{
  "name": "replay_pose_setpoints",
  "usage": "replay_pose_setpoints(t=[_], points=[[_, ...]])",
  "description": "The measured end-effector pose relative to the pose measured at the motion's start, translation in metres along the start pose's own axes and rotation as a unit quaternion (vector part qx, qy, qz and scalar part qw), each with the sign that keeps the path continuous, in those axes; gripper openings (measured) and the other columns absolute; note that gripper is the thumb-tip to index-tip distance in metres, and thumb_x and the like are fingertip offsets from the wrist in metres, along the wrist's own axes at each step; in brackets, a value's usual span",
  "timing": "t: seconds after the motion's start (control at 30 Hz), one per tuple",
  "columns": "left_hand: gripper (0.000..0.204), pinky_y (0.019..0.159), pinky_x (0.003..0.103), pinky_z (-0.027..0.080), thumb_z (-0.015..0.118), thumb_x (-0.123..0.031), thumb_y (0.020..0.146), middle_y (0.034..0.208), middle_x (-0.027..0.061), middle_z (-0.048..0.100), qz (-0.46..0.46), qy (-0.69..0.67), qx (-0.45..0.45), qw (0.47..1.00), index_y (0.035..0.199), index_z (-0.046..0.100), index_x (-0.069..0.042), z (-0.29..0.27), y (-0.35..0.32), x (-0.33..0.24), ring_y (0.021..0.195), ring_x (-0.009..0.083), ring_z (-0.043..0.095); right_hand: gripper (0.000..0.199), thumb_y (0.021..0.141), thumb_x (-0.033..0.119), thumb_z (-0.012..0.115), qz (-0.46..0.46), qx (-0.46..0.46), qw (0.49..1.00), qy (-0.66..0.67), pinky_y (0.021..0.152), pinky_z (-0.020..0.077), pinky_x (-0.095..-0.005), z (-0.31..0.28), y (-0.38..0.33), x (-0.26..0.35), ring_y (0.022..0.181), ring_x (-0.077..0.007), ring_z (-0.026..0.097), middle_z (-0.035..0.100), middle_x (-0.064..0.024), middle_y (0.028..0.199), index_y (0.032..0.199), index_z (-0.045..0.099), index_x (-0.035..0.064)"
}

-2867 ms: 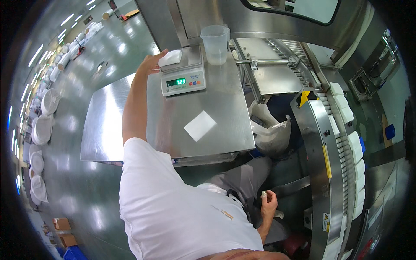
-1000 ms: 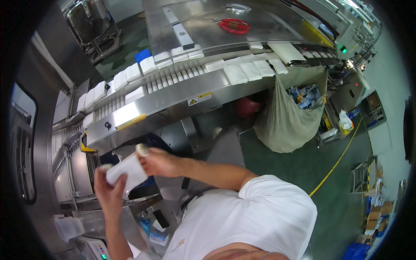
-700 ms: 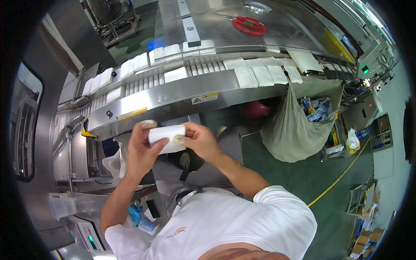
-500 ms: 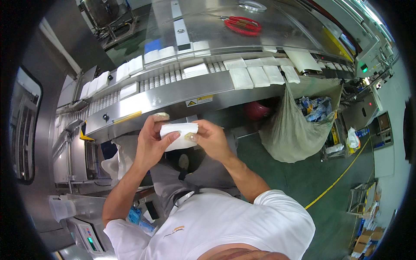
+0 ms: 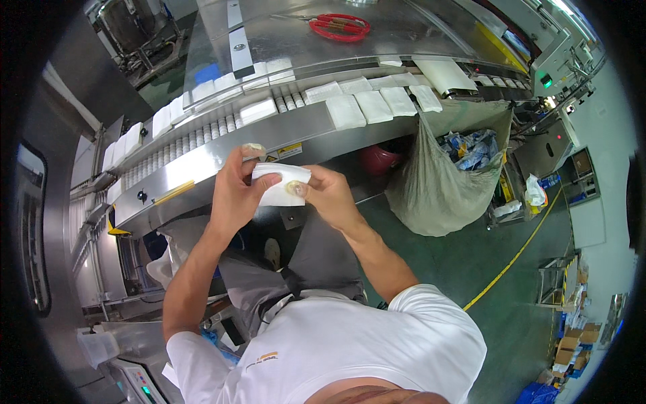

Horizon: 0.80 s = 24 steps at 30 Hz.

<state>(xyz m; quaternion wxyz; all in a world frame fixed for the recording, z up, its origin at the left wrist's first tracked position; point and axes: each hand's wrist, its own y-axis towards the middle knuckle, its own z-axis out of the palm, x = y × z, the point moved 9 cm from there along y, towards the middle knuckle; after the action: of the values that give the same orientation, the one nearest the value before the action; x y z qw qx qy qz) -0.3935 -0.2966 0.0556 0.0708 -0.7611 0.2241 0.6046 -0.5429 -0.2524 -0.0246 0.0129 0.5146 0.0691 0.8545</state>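
Both hands hold a folded white wipe stack (image 5: 277,192) in front of a metal conveyor. My left hand (image 5: 235,188) is closed on its left end, thumb across the face. My right hand (image 5: 331,198) pinches the right end between thumb and fingers. Yellowish coverings show on a left fingertip and the right thumb. The stack is slightly tilted, its folded layers showing along the top edge. Beyond the hands, a similar white stack (image 5: 258,111) lies on the conveyor rollers (image 5: 202,138). Several more white stacks (image 5: 346,112) rest on the ledge to the right.
A red-handled tool (image 5: 340,27) lies on the metal tabletop (image 5: 410,40). A beige cloth sack (image 5: 427,188) with crumpled blue wrappers (image 5: 471,155) hangs at right, near a round red object (image 5: 380,159). A scale (image 5: 134,384) stands at lower left.
The view has shifted to the right. My hands have moved forward, closer to the conveyor, still holding the white stack. Stacks on the rollers have moved left.
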Motion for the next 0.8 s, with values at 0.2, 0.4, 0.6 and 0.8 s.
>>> replay_pose_setpoints(t=[0.2, 0.4, 0.6, 0.8], points=[[0.041, 0.075, 0.025, 0.053, 0.075, 0.0, 0.092, 0.102, 0.0136, 0.072, -0.004, -0.012, 0.034, 0.999, 0.123, 0.049, 0.0, 0.011, 0.018, 0.011, 0.09, 0.012, 0.067, 0.031, 0.096, 0.005, 0.071, 0.025, -0.039, 0.999, -0.014, 0.085, 0.0561, -0.0257, -0.017, -0.001, -0.003, 0.098, -0.011, 0.069, 0.073, -0.0085, 0.111, 0.126, 0.064, -0.0037], [0.042, 0.072, 0.028, 0.052, 0.077, -0.002, 0.091, 0.093, 0.0133, 0.073, 0.002, -0.001, 0.041, 0.999, 0.125, 0.051, 0.001, 0.019, 0.03, 0.02, 0.084, 0.012, 0.066, 0.031, 0.096, 0.003, 0.071, 0.035, -0.059, 0.998, 0.0, 0.084, 0.0571, -0.0261, -0.025, -0.002, -0.004, 0.096, -0.0113, 0.069, 0.073, -0.0085, 0.109, 0.125, 0.064, -0.0048], [0.057, 0.072, 0.029, 0.052, 0.08, -0.008, 0.089, 0.094, 0.0147, 0.073, -0.03, 0.01, 0.062, 0.998, 0.133, 0.045, 0.0, 0.019, 0.032, 0.021, 0.083, 0.0125, 0.066, 0.029, 0.097, 0.005, 0.07, 0.033, -0.07, 0.997, 0.007, 0.082, 0.0597, -0.0269, -0.032, -0.004, -0.002, 0.095, -0.0135, 0.071, 0.073, -0.011, 0.11, 0.124, 0.065, -0.0049], [0.066, 0.079, 0.031, 0.054, 0.083, -0.004, 0.085, 0.102, 0.0164, 0.074, -0.031, 0.004, 0.088, 0.996, 0.138, 0.044, -0.001, 0.019, 0.033, 0.039, 0.092, 0.0162, 0.068, 0.029, 0.097, 0.008, 0.072, 0.055, -0.09, 0.994, -0.008, 0.082, 0.0608, -0.0291, -0.037, -0.007, -0.011, 0.095, -0.014, 0.071, 0.073, -0.0111, 0.109, 0.122, 0.065, -0.0047]])
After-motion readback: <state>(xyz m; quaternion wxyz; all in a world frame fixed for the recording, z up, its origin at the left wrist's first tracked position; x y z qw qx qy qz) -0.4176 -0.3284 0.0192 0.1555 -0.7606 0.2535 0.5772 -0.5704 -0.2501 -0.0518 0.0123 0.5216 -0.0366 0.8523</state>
